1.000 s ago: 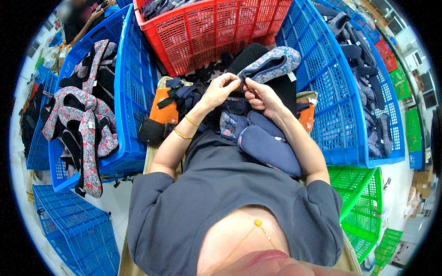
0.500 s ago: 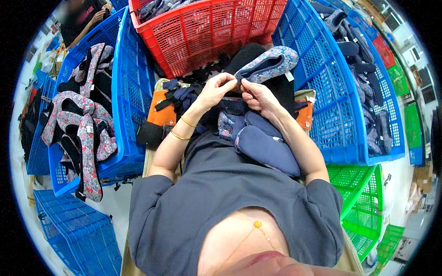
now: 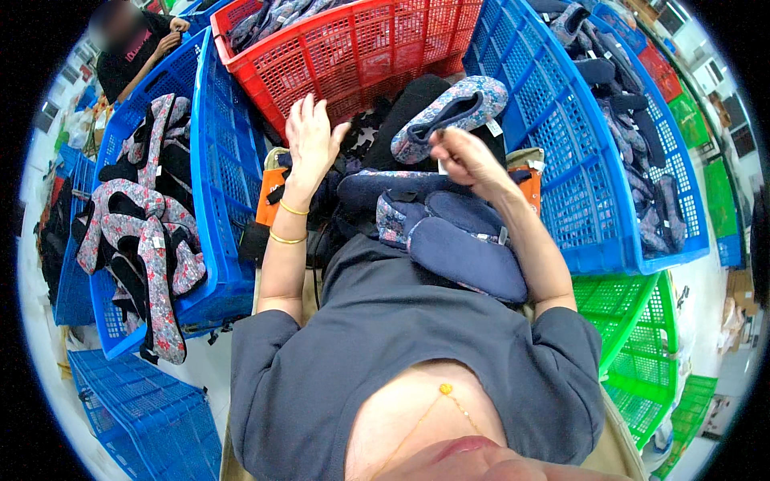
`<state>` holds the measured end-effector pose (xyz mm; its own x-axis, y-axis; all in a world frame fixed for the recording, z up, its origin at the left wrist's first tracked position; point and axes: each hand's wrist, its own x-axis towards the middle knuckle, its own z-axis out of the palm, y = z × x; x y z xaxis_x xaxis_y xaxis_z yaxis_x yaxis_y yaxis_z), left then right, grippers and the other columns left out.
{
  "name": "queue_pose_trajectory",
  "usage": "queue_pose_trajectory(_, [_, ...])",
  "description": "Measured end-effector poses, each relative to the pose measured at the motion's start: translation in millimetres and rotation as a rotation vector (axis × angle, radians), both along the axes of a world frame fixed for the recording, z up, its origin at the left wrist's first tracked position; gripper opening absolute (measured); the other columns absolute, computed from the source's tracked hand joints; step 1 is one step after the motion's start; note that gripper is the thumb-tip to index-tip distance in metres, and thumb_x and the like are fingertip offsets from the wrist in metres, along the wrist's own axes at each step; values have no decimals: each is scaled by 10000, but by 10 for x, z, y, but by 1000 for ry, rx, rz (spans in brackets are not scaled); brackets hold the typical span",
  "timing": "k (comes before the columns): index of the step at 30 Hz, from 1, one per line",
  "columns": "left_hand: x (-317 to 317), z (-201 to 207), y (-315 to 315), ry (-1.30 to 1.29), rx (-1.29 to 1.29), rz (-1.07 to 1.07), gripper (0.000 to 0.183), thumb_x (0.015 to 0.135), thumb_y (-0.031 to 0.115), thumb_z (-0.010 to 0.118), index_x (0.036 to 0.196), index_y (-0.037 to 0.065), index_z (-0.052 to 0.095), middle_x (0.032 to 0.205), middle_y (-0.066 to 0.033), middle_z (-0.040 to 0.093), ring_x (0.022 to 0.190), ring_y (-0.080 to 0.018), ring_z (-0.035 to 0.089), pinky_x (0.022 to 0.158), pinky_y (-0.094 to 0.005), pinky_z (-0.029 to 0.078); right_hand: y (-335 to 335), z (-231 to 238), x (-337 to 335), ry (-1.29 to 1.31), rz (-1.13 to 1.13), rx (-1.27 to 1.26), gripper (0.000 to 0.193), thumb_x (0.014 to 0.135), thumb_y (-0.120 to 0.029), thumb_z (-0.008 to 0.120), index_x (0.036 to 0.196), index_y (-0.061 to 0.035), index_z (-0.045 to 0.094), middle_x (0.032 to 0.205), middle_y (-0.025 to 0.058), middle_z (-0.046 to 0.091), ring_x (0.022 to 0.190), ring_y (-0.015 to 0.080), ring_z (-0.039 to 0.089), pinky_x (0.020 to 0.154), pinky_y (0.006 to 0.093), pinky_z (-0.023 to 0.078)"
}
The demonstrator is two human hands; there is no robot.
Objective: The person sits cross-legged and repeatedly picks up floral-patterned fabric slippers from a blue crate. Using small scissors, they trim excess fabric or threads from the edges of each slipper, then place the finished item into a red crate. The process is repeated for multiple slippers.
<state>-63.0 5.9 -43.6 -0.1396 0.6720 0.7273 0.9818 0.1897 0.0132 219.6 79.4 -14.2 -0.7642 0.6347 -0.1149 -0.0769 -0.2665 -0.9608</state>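
My left hand (image 3: 313, 143) is raised in front of the red crate, its fingers spread and holding nothing. My right hand (image 3: 467, 160) is closed beside a blue floral slipper (image 3: 413, 136) with a dark lining and a small white tag. It is slightly blurred, and what its fingers pinch, if anything, is hidden. The slipper rests over my dark-clad knees, toe pointing away to the right. Nearer on my lap lie navy-soled slippers (image 3: 465, 260) with floral uppers, and another navy sole (image 3: 393, 186) crosses above them.
A red crate (image 3: 353, 64) stands ahead, with blue crates of slippers at left (image 3: 228, 184) and right (image 3: 553, 144). Floral slippers (image 3: 156, 240) overhang the left one. Green crates (image 3: 634, 345) stand at lower right. Another person (image 3: 140, 48) works at far left.
My hands have parted: the left has let go, opened and moved up and left. The floral slipper's near end now lies further left and lower; my right hand has shifted slightly right.
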Motion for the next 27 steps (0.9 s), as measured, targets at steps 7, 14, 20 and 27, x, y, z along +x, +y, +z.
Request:
queue_pose_trajectory(7, [748,-180,520,-384,-356,-460,522,768,359,743,1116,-5,604,1061,-152,645,943,-308,622,845,-390,502,549,17,478,233,-403,-104,144,900,-196,662,863,-117,548,589,-94,381,402,-1,283,340,182,178])
queue_pose_trajectory(14, [203,-219,605,-2128,-234,-1191,294,932,63,512,1210,-9,573,1137,-82,657,989,-172,644,880,-320,527,707,19,689,374,-457,-134,117,898,-147,650,851,-131,544,579,-104,361,407,-3,281,340,182,181])
queue_pose_trajectory(20, [378,-144,369,-2231,-196,-1262,324,930,46,518,1248,-9,540,1142,-110,648,985,-174,657,882,-332,544,622,10,580,291,-410,-128,112,885,-145,672,894,-128,562,592,-102,379,411,-1,286,339,171,187])
queue_pose_trajectory(27, [422,-133,240,-2192,-214,-1239,359,901,43,554,1257,-2,536,1131,-103,652,967,-162,661,839,-309,558,606,50,573,306,-431,-125,127,881,-140,677,924,-104,563,604,-85,404,415,2,301,342,167,197])
